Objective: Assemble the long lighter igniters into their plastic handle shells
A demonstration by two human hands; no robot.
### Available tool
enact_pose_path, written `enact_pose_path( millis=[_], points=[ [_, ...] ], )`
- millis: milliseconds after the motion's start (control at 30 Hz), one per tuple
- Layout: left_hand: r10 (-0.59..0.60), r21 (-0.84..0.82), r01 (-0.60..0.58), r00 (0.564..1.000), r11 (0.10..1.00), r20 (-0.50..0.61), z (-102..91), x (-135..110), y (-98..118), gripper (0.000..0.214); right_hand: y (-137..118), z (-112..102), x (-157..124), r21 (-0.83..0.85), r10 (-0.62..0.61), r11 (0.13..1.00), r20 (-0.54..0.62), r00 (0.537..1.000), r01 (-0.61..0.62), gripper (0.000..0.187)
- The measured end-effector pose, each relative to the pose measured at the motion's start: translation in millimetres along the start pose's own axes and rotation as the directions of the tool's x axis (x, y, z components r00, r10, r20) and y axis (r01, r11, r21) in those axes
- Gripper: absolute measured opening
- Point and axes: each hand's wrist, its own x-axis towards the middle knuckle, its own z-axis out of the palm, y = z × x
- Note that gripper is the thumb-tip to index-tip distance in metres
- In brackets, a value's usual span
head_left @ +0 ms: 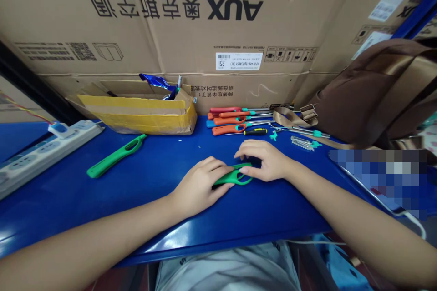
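My left hand (203, 184) is closed around the body of a green lighter handle (243, 180), close above the blue table. At the handle's looped end, my right hand (262, 160) pinches with thumb and curled fingers; part of the grip is hidden. Another green lighter handle (116, 157), without a metal tube, lies to the left. Beyond my hands are several long-tube lighters, among them an orange one (228, 129), and a black and yellow screwdriver (256, 132). Small teal parts (273, 136) and a clear plastic piece (302, 143) lie near my right hand.
A cardboard tray (143, 113) with yellow tape and a blue packet stands behind. A white power strip (51, 152) runs along the left. On the right are a brown bag (372, 95) with a strap and a blurred-out device (385, 182) with a white cable. Large cartons (177, 50) form the back.
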Motion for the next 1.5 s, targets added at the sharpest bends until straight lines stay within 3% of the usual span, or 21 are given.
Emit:
enact_pose_path(
  millis=[233, 433, 533, 700, 833, 1000, 1233, 1367, 1500],
  points=[
    [-0.006, -0.094, 0.004, 1.000, 0.996, -0.021, 0.6, 1, -1, 0.029, -13, 0, 3, -0.061, -0.007, 0.998, 0.112, 0.994, 0.014, 0.045],
    [-0.055, -0.185, 0.046, 0.997, 0.982, -0.045, -1.4, 2, -1, 0.027, -15, -1, 1, -0.117, -0.010, 0.993, 0.131, 0.991, 0.025, 0.026],
    [-0.105, -0.233, 0.090, 0.993, 0.968, -0.051, -0.5, 3, -4, 0.031, -14, 0, 0, -0.104, -0.004, 0.994, 0.083, 0.997, 0.012, 0.021],
    [-0.145, -0.282, 0.109, 0.984, 0.953, -0.108, 0.1, 3, -7, 0.046, -2, 5, -1, 0.002, 0.110, 0.994, -0.122, 0.986, -0.111, 0.024],
    [-0.165, -0.280, 0.122, 0.977, 0.952, -0.132, -0.1, 2, -8, 0.058, 7, 7, 0, 0.211, 0.275, 0.948, -0.176, 0.945, -0.236, 0.021],
    [-0.243, -0.398, 0.164, 0.958, 0.903, -0.156, 4.2, 1, -11, 0.052, 12, 4, 1, 0.315, 0.397, 0.889, -0.170, 0.902, -0.332, 0.025],
    [-0.158, -0.219, 0.125, 0.977, 0.968, -0.141, -5.1, -3, -13, 0.078, 21, -1, 3, 0.505, 0.586, 0.746, -0.190, 0.787, -0.434, 0.044],
    [-0.088, -0.074, 0.082, 0.993, 0.994, -0.080, -17.5, -3, -15, 0.063, 28, -4, 1, 0.663, 0.702, 0.590, -0.139, 0.699, -0.460, 0.048],
    [0.023, -0.046, -0.026, 0.997, 0.999, -0.070, -22.5, 1, -19, 0.032, 35, -10, -1, 0.789, 0.770, 0.428, -0.063, 0.635, -0.440, 0.047]
  ],
)
